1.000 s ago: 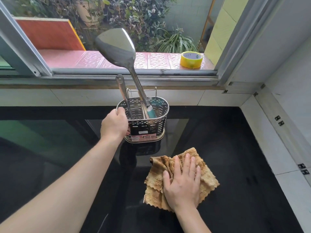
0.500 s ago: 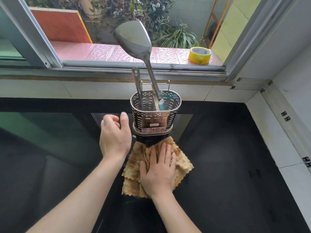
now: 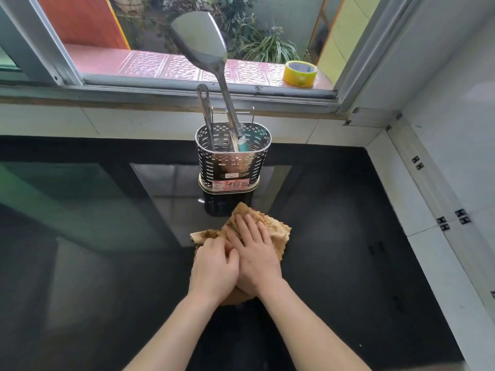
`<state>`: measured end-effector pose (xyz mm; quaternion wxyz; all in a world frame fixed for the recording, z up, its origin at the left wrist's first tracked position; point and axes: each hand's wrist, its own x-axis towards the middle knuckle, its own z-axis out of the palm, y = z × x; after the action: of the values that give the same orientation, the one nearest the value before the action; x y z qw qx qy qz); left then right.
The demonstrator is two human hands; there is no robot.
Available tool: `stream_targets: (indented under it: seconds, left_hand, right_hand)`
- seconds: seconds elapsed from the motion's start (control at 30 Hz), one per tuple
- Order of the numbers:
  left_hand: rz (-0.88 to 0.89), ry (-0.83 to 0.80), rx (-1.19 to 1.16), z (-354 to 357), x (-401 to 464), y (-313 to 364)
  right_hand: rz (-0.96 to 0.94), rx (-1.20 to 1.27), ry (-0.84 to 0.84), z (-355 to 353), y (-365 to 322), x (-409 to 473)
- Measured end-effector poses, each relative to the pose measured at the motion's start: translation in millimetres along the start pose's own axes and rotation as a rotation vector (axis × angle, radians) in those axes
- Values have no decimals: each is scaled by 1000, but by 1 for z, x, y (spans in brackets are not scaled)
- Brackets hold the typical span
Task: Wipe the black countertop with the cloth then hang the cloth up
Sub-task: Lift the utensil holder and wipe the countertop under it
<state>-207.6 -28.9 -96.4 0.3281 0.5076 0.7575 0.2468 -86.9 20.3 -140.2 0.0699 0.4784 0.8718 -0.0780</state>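
**Both hands pressing the cloth beside the utensil holder**

Both hands are lying side by side on the crumpled tan, scallop-edged cloth, which is sitting on the glossy black countertop just in front of the perforated stainless-steel utensil holder. The right hand is resting flat on the cloth with its fingers straight and spread, pointing toward the holder. The left hand is sitting against the right one, its fingers bent down into the fabric at the cloth's left part; whether they are actually gripping the cloth is not clear. The cloth's far corner is lying close to the holder's dark reflection in the counter.

A large steel spatula is standing in the holder, leaning up toward the window, with a second metal handle beside it. A yellow roll of tape is sitting on the reddish patterned sill outside the window frame.
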Motion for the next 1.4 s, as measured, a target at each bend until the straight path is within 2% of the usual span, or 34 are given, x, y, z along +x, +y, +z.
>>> stream_targets:
  seconds: [0.17, 0.27, 0.37, 0.47, 0.67, 0.9, 1.13, 1.27, 1.4]
  left_hand:
    - [129, 5, 27, 25, -33, 19]
    - [176, -1, -17, 39, -53, 27]
    - [157, 6, 15, 47, -77, 26]
    - [95, 66, 24, 48, -98, 21]
    - [18, 129, 5, 44, -137, 19]
    - [-85, 58, 2, 40, -170, 10]
    - [-189, 176, 178, 16, -185, -10]
    - [-216, 188, 158, -4, -184, -27]
    - [-325, 155, 129, -32, -179, -52]
  right_hand:
    - [131, 45, 36, 1, 36, -24]
    - [310, 85, 68, 5, 55, -42]
    - [491, 154, 115, 11, 60, -65]
    - [564, 169, 123, 17, 48, -89]
    - [520, 184, 70, 21, 3, -135]
    - [457, 155, -6, 16, -49, -159]
    - [425, 239, -26, 6, -101, -159]
    - [321, 246, 22, 7, -136, -149]
    - [218, 215, -83, 12, -172, -135]
